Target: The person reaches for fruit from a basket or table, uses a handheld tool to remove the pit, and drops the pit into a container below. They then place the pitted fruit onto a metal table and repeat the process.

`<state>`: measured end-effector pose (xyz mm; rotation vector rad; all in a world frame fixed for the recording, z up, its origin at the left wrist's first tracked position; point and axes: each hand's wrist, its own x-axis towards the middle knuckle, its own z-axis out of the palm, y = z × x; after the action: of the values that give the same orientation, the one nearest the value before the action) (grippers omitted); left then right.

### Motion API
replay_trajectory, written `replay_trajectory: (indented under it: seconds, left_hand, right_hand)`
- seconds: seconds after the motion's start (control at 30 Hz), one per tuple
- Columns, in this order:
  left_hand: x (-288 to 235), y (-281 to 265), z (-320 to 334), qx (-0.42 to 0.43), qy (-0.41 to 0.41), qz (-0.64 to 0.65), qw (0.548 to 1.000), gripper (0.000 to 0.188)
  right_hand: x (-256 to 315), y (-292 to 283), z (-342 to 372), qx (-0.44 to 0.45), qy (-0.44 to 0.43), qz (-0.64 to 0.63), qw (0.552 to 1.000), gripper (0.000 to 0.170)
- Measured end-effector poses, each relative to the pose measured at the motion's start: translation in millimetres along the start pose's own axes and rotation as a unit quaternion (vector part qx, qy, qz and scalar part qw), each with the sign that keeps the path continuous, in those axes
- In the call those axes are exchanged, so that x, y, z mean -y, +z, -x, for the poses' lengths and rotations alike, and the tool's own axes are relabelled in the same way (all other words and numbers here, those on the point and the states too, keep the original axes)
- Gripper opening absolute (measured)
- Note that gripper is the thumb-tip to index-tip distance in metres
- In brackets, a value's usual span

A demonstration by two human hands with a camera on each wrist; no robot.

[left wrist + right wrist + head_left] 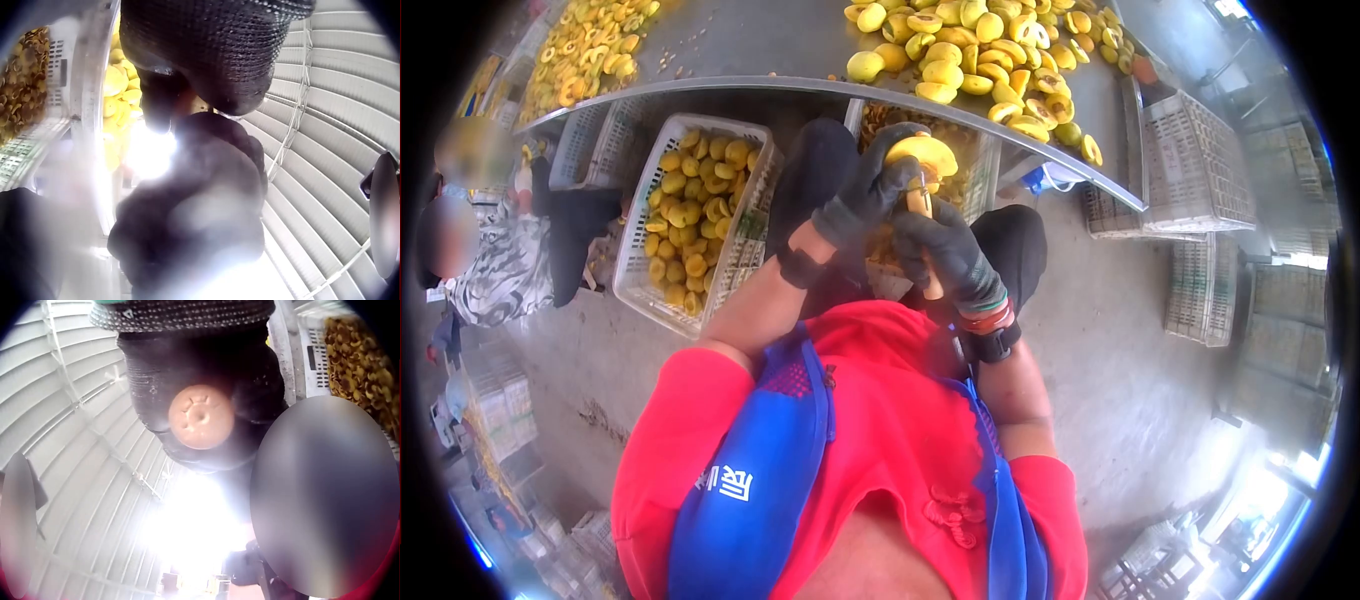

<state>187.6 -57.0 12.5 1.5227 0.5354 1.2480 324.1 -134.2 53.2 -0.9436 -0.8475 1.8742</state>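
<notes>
Both hands wear dark grey gloves and meet in front of the lap in the head view. My left hand (858,195) holds a yellow peach-like fruit half (927,155), with a ring of flesh showing at its cut face. The fingers of my right hand (948,250) curl round the wooden handle of a small pitting tool (920,200), whose metal end is at the fruit's lower edge. In the right wrist view, the round butt of the handle (201,417) pokes out of the fist. Gloves hide the fruit in the left wrist view.
A metal table (745,45) bears heaps of yellow fruit halves (1000,60). A white crate (762,190) of fruit stands left of the knees. Another crate (315,356) with brownish pieces sits under the table edge. Stacked crates (1200,165) are at right; another person (505,255) sits at left.
</notes>
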Motion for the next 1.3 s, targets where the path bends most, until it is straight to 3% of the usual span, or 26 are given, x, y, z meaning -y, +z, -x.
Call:
replay_trajectory:
  seconds: [0.1,0.17,0.23,0.3,0.4,0.43,0.53,0.6,0.73,0.77,0.93,1.07,1.13,1.2,1.27,1.3]
  left_hand:
    - [-3,-3,-1,-0.019,-0.027,0.024,0.999,0.047]
    - [4,-9,-8,-0.070,-0.010,-0.029,0.997,0.048]
    - [-6,-25,-6,-0.076,0.047,-0.198,0.976,0.049]
    - [-17,-45,-2,-0.116,0.063,-0.285,0.949,0.050]
    - [-20,-76,-2,-0.227,0.028,-0.292,0.929,0.048]
    - [-16,-93,4,-0.228,0.058,-0.358,0.904,0.047]
    - [-9,-147,25,-0.287,-0.036,-0.317,0.903,0.041]
    - [-3,-181,43,-0.321,-0.096,-0.346,0.877,0.043]
    - [28,-256,82,-0.336,-0.170,-0.519,0.768,0.046]
    - [32,-266,88,-0.335,-0.189,-0.534,0.753,0.048]
    - [63,-301,92,-0.301,-0.336,-0.579,0.679,0.059]
    - [50,-246,14,-0.254,-0.100,-0.554,0.787,0.053]
    - [43,-207,-35,-0.156,-0.028,-0.634,0.757,0.047]
    - [76,-189,-83,-0.079,-0.038,-0.649,0.756,0.048]
    - [83,-150,-126,0.013,-0.127,-0.674,0.728,0.053]
    - [89,-141,-135,0.022,-0.159,-0.639,0.752,0.055]
  right_hand:
    - [8,3,3,0.016,0.027,-0.058,0.998,0.010]
    - [6,-4,3,0.050,-0.006,0.032,0.998,0.011]
    - [5,-4,4,0.044,-0.032,0.066,0.996,0.013]
    - [6,1,4,0.006,-0.045,0.057,0.997,0.015]
    - [4,-8,-1,-0.034,-0.051,0.088,0.994,0.015]
    - [5,-9,-1,-0.051,-0.039,0.092,0.994,0.015]
    - [1,-10,-2,-0.080,-0.004,0.102,0.992,0.012]
    - [-9,-16,-4,-0.086,0.010,0.106,0.991,0.011]
    - [-30,-29,-14,-0.089,-0.004,0.164,0.982,0.012]
    - [-26,-26,-14,-0.100,0.030,0.128,0.986,0.005]
    - [-23,-23,-17,-0.108,0.032,0.182,0.977,0.008]
    - [-24,-21,-23,-0.118,0.068,0.187,0.973,0.010]
    - [-24,-20,-25,-0.116,0.070,0.176,0.975,0.008]
    - [-22,-19,-25,-0.120,0.069,0.162,0.977,0.007]
    - [-17,-14,-24,-0.132,0.067,0.146,0.978,0.006]
    - [-17,-16,-24,-0.135,0.068,0.159,0.976,0.006]
